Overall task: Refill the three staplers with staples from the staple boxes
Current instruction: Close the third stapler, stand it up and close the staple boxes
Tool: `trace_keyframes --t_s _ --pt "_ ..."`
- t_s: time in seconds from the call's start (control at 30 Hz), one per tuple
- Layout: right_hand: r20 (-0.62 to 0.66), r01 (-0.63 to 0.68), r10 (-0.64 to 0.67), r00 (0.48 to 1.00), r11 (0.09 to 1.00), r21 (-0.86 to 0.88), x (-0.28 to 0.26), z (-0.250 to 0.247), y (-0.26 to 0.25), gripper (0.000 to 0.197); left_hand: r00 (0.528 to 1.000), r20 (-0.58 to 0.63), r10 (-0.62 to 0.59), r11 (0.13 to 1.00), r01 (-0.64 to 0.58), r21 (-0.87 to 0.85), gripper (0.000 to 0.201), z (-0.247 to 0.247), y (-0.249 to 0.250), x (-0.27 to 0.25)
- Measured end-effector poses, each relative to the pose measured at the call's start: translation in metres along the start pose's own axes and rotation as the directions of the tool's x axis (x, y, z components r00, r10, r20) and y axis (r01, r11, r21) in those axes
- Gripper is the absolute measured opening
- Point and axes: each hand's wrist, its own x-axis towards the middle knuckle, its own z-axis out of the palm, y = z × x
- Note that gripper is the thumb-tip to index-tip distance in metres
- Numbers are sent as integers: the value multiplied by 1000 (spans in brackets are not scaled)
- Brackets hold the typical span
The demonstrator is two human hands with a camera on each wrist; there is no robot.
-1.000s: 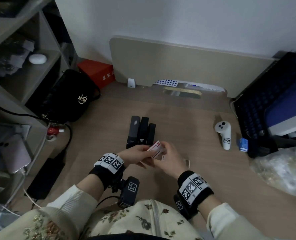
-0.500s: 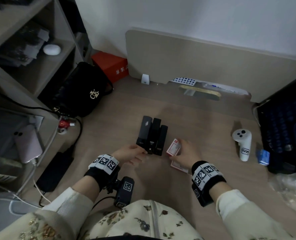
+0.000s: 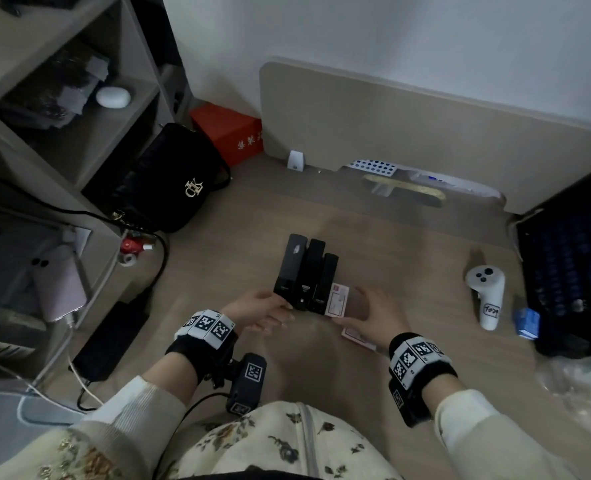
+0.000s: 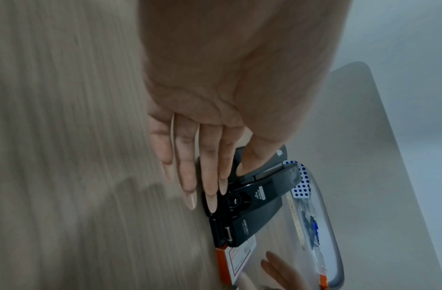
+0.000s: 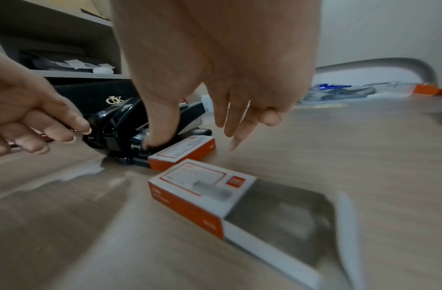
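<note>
Three black staplers (image 3: 306, 275) stand side by side on the wooden desk. My left hand (image 3: 280, 308) reaches their near ends with straight fingers, and its fingertips (image 4: 212, 204) touch the rear of the staplers (image 4: 259, 194). A shut red-and-white staple box (image 3: 337, 301) lies against the right stapler. My right hand (image 3: 356, 306) hovers just right of it with loose fingers and holds nothing. Its thumb (image 5: 160, 135) comes down between the stapler's rear (image 5: 120, 125) and that box (image 5: 182, 151). A second box (image 5: 202, 188), slid open, lies under my right wrist.
Right of the hands lie a white controller (image 3: 486, 292) and a small blue box (image 3: 527, 322), with a dark crate (image 3: 564, 265) and a plastic bag (image 3: 581, 386) beyond. A black handbag (image 3: 169, 181), a red box (image 3: 228, 131) and shelves (image 3: 45, 133) stand at left, a beige board (image 3: 391, 123) behind.
Both hands held a staple box up a second ago. It now lies beside the right stapler, let go by both. My left hand has gone forward to the staplers' near ends.
</note>
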Motion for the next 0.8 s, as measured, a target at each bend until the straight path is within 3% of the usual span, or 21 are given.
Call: trace_keyframes --t_s 0.13,0.2,0.33,0.5,0.67,0.8 --pt "17 -49 52 998 988 -149 -27 4 10 94 1000 9 0 1000 0 -4 25 6 0 -6" --pt "35 -62 73 997 967 -246 -36 13 14 85 1000 12 0 1000 0 2 27 8 0 -10" --pt "-52 -52 36 998 937 -345 -50 28 16 61 999 36 27 999 -29 35 30 10 1 -19" --pt "-85 -81 51 995 908 -411 -60 35 14 50 997 52 64 997 -66 45 31 11 1 -26" --pt "-145 -81 31 989 932 -354 -70 31 1 48 993 71 91 995 -94 37 32 16 2 -33" --pt "-219 15 -76 973 963 -269 -78 21 -13 41 988 87 124 991 -128 41 41 22 2 -36"
